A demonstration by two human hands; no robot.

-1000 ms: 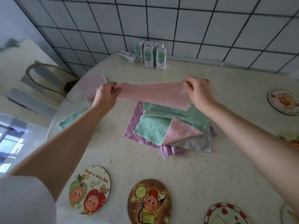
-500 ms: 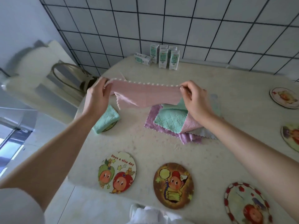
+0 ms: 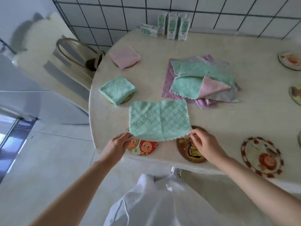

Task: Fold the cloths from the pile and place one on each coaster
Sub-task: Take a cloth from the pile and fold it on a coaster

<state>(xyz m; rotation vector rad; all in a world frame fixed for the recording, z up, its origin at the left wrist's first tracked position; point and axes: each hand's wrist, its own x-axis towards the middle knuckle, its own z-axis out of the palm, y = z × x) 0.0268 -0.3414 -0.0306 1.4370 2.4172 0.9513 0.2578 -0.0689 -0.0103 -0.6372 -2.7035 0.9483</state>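
Apart: left grip [image 3: 118,145], right grip [image 3: 204,146], cloth [image 3: 158,120]

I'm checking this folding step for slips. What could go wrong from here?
1. The spread cloth overlaps the fruit coaster and brown coaster by the table edge; folding may drag them off.
2. Left hand and right hand only pinch its corners, so the fold may come out crooked.
3. Its far corner lies near the pile and might snag it.
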